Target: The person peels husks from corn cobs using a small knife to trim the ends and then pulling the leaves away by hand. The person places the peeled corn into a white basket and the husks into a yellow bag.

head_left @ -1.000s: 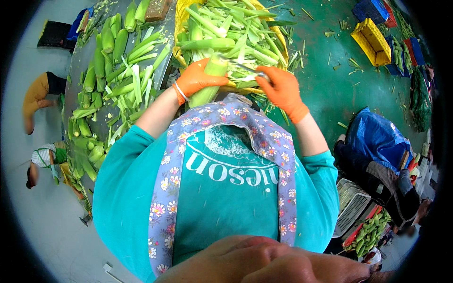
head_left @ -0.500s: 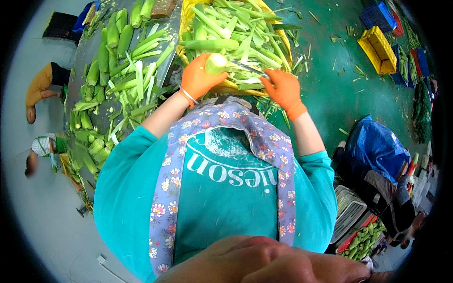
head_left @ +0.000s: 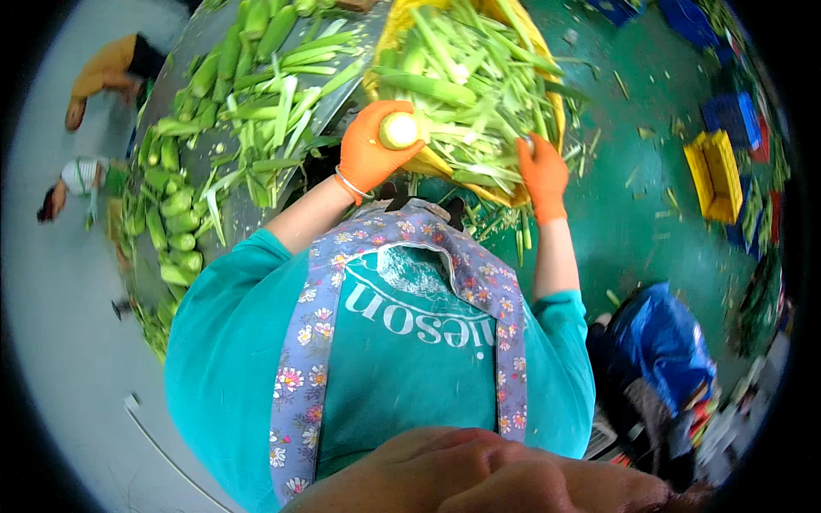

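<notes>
Left hand (head_left: 369,154) gripping corn ear (head_left: 398,131), right hand (head_left: 542,173) apart in husks (head_left: 479,94)

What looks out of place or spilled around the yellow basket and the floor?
Green husk scraps lie scattered over the green floor right of the yellow basket, and husks hang over its rim. The left hand grips a corn cob; the right hand rests at the husks.

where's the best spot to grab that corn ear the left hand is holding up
Around its middle, coming from the side, as the left hand already does: fingers wrapped round the round shaft of the corn ear, just below the pale cut end that faces up. The right hand rests in the husks of the yellow basket.
</notes>
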### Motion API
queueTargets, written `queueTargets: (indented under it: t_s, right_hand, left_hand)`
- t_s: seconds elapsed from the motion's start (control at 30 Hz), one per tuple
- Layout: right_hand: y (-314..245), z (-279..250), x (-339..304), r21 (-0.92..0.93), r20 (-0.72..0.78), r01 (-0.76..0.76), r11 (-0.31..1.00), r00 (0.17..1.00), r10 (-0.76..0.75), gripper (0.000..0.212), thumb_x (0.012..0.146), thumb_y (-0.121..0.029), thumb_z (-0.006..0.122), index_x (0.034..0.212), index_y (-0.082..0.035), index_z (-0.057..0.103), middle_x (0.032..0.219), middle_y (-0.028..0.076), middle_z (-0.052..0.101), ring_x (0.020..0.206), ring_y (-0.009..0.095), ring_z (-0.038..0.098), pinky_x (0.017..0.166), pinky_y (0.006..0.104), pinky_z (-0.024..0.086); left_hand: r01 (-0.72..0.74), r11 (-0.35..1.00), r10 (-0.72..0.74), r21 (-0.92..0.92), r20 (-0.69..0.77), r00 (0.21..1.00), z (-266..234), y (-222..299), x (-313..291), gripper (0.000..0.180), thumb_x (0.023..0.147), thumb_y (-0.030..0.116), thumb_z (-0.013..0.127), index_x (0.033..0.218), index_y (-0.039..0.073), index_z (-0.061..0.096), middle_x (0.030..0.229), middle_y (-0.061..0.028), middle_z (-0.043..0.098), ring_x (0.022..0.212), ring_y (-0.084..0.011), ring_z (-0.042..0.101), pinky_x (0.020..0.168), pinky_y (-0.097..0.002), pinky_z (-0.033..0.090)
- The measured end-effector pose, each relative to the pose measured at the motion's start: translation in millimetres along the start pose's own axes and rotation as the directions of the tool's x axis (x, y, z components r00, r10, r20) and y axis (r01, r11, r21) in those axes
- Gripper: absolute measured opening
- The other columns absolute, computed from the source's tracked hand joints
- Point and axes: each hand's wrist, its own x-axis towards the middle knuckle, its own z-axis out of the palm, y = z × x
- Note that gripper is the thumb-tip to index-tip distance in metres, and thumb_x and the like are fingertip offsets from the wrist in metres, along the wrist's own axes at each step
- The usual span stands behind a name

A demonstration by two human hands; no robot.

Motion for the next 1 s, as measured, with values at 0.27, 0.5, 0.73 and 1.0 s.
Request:
queueTargets:
  t_s: [0.27,0.5,0.73,1.0]
  right_hand:
    - [-89.9,34.5,-1.2,0.264,0.112,0.229,0.937,0.958,-0.265,0.036,0.09,-0.03,0.065,0.119,-0.008,0.066,0.095,0.016,0.069,0.078,0.026,0.063,0.072,0.0339,0.049]
    - [-143.1,50.0,-26.5,0.484,0.187,0.383,0.787,0.833,-0.521,0.037,0.09,-0.024,0.067,0.122,-0.004,0.064,0.087,0.01,0.065,0.07,0.014,0.055,0.069,0.027,0.046]
    - [-209.7,28.1,-32.9,0.709,0.238,0.23,0.667,0.812,-0.532,0.034,0.094,-0.019,0.065,0.123,-0.002,0.063,0.104,0.004,0.067,0.09,0.011,0.059,0.08,0.0254,0.048]
    - [-271.4,52.6,-33.1,0.624,0.303,0.369,0.689,0.698,-0.649,0.033,0.096,-0.019,0.063,0.123,0.0,0.063,0.102,0.002,0.065,0.085,0.008,0.056,0.074,0.0217,0.047]
  left_hand:
    - [0.341,0.937,-0.326,0.082,-0.156,0.932,-68.1,-50.9,-92.6,0.05,0.069,0.023,0.083,0.113,0.01,0.064,0.108,-0.0111,0.066,0.099,-0.0305,0.064,0.088,-0.0381,0.05]
    - [0.952,0.192,-0.922,0.238,-0.29,0.258,-130.1,-103.2,-348.7,0.056,0.068,0.035,0.08,0.115,0.008,0.063,0.116,-0.0132,0.064,0.107,-0.0319,0.061,0.091,-0.0408,0.049]
    - [0.731,0.128,-0.986,0.67,0.006,0.168,-129.2,-161.8,-712.3,0.049,0.071,0.034,0.08,0.109,0.005,0.066,0.106,-0.018,0.069,0.101,-0.0348,0.065,0.085,-0.043,0.051]
    - [0.879,-0.213,-0.815,-0.427,-0.417,-0.401,-133.5,-85.0,-595.2,0.056,0.067,0.04,0.083,0.11,0.008,0.065,0.106,-0.0169,0.069,0.101,-0.0359,0.066,0.086,-0.043,0.051]
